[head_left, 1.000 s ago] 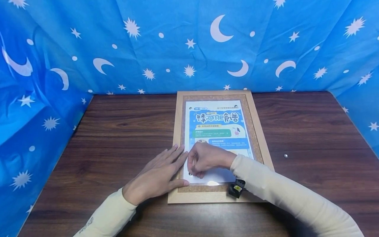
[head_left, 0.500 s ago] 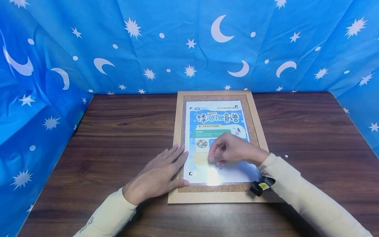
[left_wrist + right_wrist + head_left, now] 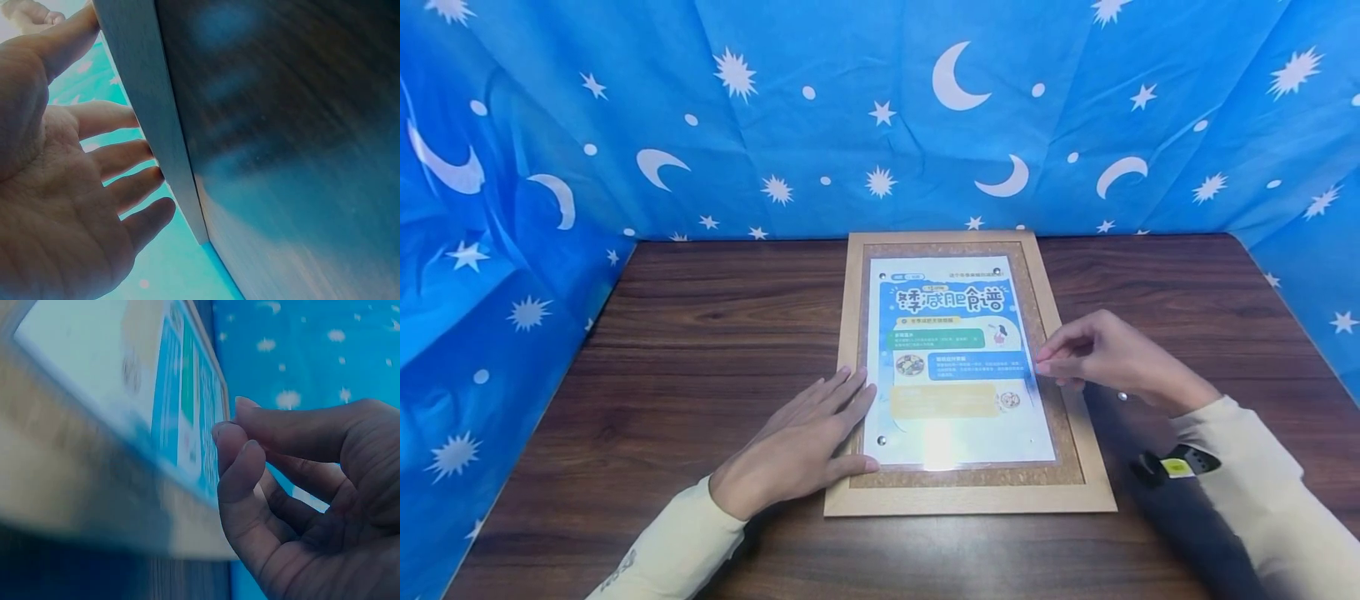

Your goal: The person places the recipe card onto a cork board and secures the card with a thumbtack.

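A cork board (image 3: 970, 478) in a pale wooden frame lies on the table, bearing a printed poster (image 3: 958, 342) in a clear sleeve. Round silver thumbtacks sit at its top left, top right and lower left, the last being a thumbtack (image 3: 882, 441) near my left hand. My left hand (image 3: 797, 442) rests with straight fingers on the frame's left side; the left wrist view shows its spread fingers (image 3: 128, 190) against the frame edge. My right hand (image 3: 1112, 362) hovers over the board's right side. Its thumb and curled fingers (image 3: 244, 469) meet at the tips, with nothing clearly visible between them.
A loose silver thumbtack (image 3: 1123, 396) lies on the dark wooden table (image 3: 715, 333) to the right of the board, beneath my right hand. Blue cloth (image 3: 850, 117) with moons and stars hangs behind and along both sides.
My right hand has left the lower-left thumbtack and crossed rightward over the poster to the board's right edge. My left hand stays in place on the frame.
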The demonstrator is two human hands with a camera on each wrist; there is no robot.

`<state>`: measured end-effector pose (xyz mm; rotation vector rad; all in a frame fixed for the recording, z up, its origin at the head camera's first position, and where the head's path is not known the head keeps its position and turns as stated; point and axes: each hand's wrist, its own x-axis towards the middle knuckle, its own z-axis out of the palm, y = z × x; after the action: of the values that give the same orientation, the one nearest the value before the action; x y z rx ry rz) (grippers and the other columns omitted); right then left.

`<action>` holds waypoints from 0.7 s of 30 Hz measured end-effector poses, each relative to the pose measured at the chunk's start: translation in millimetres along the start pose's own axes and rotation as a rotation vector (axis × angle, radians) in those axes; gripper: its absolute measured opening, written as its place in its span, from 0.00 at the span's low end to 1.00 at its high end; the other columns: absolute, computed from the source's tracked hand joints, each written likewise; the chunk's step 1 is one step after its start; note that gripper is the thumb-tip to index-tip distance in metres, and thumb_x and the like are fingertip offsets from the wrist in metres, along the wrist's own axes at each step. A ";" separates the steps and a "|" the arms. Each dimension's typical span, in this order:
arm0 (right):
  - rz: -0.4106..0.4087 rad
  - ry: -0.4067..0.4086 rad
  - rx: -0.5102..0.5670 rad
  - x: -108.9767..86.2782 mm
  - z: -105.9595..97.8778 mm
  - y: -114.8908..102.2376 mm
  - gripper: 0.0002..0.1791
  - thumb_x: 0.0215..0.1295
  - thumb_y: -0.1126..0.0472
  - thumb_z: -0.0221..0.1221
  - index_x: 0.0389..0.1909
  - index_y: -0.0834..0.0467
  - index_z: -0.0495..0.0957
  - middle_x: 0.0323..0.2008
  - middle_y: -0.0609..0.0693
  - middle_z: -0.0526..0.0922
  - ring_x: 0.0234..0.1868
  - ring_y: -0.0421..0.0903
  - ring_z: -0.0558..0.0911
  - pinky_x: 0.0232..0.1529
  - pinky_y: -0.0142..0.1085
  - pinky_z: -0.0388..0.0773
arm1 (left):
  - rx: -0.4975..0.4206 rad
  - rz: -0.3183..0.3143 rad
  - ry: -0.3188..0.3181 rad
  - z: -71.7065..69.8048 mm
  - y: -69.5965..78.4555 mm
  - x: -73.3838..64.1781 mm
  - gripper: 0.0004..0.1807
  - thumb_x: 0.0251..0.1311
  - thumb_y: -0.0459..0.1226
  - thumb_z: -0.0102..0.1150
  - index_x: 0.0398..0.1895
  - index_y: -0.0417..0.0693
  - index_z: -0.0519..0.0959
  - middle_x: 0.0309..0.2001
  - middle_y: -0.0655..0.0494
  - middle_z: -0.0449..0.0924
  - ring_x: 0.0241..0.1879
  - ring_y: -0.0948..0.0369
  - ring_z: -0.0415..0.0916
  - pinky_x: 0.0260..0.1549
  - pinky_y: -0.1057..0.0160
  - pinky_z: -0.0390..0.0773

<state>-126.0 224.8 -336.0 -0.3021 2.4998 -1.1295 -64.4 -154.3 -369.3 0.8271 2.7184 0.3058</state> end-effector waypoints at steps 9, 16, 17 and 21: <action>0.044 0.033 -0.085 -25.9 -20.5 46.9 0.11 0.66 0.62 0.67 0.45 0.64 0.86 0.31 0.51 0.86 0.29 0.47 0.81 0.28 0.38 0.82 | -0.010 0.009 -0.002 -1.5 0.2 -0.1 0.47 0.65 0.60 0.59 0.78 0.42 0.60 0.80 0.43 0.50 0.79 0.47 0.42 0.75 0.44 0.48; 0.080 0.060 -0.083 -38.4 -23.8 75.6 0.10 0.64 0.68 0.66 0.43 0.69 0.84 0.29 0.51 0.85 0.28 0.44 0.80 0.27 0.37 0.82 | -0.001 -0.001 -0.010 -1.5 0.7 -0.4 0.47 0.65 0.61 0.59 0.78 0.43 0.61 0.79 0.43 0.50 0.79 0.47 0.43 0.75 0.44 0.49; 0.082 0.062 -0.083 -39.7 -24.1 78.7 0.09 0.64 0.69 0.66 0.43 0.70 0.84 0.29 0.51 0.85 0.28 0.44 0.80 0.26 0.37 0.82 | 0.001 -0.003 -0.011 -1.4 0.7 -0.4 0.47 0.65 0.61 0.59 0.78 0.43 0.61 0.80 0.43 0.50 0.79 0.47 0.43 0.75 0.44 0.49; 0.104 0.074 -0.081 -42.4 -23.6 86.9 0.08 0.63 0.71 0.66 0.41 0.70 0.83 0.28 0.50 0.84 0.27 0.44 0.79 0.26 0.36 0.82 | 0.002 -0.011 -0.013 -1.2 0.6 -0.4 0.47 0.65 0.61 0.59 0.78 0.44 0.61 0.80 0.44 0.50 0.79 0.47 0.42 0.75 0.44 0.49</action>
<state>-101.0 312.1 -376.7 -0.1521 2.5974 -1.0178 -64.1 -154.1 -367.9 0.8114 2.7110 0.2951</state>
